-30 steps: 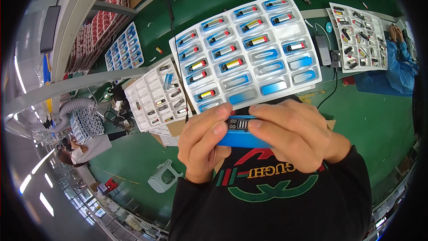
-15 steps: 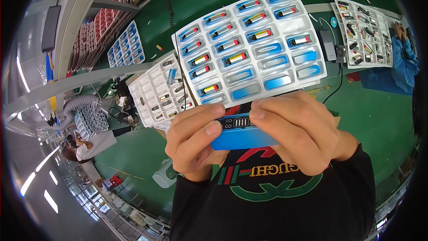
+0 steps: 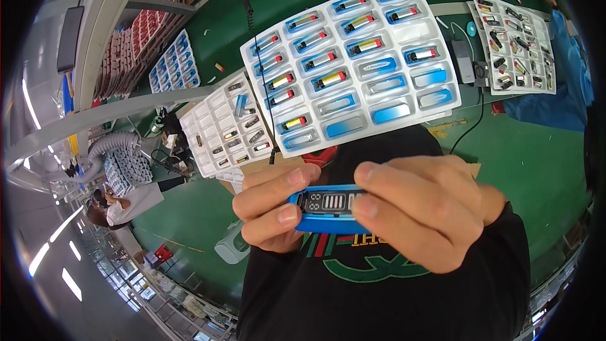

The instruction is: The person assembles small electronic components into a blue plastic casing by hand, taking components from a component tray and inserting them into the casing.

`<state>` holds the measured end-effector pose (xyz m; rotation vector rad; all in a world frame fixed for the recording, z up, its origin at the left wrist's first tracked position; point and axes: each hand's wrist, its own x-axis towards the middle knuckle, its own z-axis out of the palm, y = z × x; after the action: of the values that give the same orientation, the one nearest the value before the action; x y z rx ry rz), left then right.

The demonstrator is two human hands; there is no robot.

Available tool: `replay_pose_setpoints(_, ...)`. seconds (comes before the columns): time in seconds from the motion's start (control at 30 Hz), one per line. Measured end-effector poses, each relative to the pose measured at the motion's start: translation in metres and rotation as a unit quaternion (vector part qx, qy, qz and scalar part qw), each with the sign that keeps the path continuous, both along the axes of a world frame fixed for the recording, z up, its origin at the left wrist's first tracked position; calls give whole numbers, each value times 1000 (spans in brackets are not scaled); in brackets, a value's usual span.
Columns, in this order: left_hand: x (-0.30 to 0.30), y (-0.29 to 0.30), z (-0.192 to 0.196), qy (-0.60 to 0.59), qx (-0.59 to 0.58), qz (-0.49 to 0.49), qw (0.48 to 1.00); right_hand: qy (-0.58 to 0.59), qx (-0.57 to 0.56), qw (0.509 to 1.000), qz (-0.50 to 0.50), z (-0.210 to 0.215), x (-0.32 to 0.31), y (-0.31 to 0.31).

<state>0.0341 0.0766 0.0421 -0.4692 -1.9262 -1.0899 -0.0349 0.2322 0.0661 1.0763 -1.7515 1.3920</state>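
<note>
Blue device still pinched between left hand and right hand, white tray unmoved

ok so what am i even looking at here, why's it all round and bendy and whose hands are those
The picture comes from a wide fisheye camera worn on a person's head, looking down, so straight edges curve near the rim. The two bare hands are the wearer's own. The left hand and right hand together hold a small blue device close to the chest, fingers closed on each end. Beyond lies a green table with a big white tray of blue shells and small cells, a smaller white tray beside it, and another parts tray to the right.
</note>
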Motion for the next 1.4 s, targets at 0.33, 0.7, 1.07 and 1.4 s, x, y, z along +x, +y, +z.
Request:
replay_pose_setpoints(0.33, -5, 9, -10, -20, 140, -53, 989, -67, -76, 995, 15, 7, 19, -1)
replay_pose_setpoints(0.7, -9, 8, -3, -137, 246, -27, 959, -256, 80, 949, 163, 12, -16, 22)
replay_pose_setpoints(1.07, -19, 2, 5, -336, 515, -211, 759, -682, -249, 539, 426, -19, -26, 35)
replay_pose_setpoints(1.4, -23, 8, 5, -309, 531, -212, 760, -627, -249, 583, 454, -26, -26, 36)
